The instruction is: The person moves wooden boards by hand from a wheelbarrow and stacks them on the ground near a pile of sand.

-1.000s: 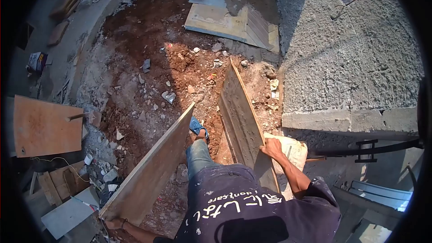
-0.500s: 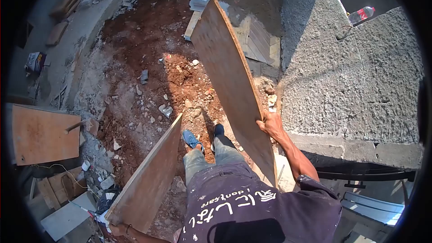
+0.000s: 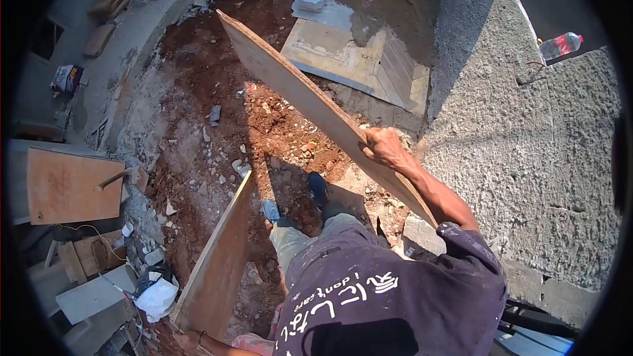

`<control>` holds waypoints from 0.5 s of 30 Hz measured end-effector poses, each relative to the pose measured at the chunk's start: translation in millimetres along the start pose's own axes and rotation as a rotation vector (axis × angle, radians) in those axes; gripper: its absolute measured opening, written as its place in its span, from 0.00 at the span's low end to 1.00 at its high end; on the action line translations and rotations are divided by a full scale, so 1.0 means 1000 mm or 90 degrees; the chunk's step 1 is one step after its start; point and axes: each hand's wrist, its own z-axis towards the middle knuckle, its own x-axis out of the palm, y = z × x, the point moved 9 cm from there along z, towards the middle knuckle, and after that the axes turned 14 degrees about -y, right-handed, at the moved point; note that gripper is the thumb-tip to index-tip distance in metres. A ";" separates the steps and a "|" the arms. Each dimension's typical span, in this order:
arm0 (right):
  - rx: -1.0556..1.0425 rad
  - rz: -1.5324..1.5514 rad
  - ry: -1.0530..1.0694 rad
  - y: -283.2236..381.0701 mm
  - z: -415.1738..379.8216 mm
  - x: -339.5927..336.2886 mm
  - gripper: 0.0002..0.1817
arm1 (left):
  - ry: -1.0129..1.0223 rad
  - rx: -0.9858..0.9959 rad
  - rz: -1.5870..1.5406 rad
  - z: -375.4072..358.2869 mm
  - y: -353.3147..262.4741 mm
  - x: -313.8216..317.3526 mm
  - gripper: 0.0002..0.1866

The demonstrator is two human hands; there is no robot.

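My right hand (image 3: 388,149) is closed over the upper edge of a long plywood board (image 3: 297,99), which stands tilted on edge in front of me, slanting to the far left. At the bottom left, my left hand (image 3: 189,340) grips the near end of a second plywood board (image 3: 221,260). That board also stands on edge, beside my left leg, its far tip near my feet. The fingers of my left hand are partly hidden at the board's lower corner.
Reddish soil with rubble (image 3: 198,138) lies underfoot. A rough concrete wall (image 3: 494,138) rises at the right, with a plastic bottle (image 3: 560,46) on a ledge. Ahead lies a flat panel (image 3: 336,49). An orange-brown board (image 3: 74,186) and a white bag (image 3: 157,298) are at the left.
The right-hand board has swung its far end to the left and lies more slanted across the view. My right hand has moved up and slightly left. Both hands keep their boards.
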 end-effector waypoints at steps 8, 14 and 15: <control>-0.036 0.075 0.070 -0.003 0.034 -0.003 0.12 | -0.022 -0.006 -0.008 -0.009 -0.060 -0.040 0.07; -0.050 0.063 0.146 0.008 -0.006 0.027 0.10 | -0.030 -0.017 -0.009 -0.016 -0.065 -0.050 0.07; -0.056 0.053 0.163 0.013 -0.017 0.031 0.09 | -0.033 -0.022 -0.012 -0.021 -0.062 -0.055 0.07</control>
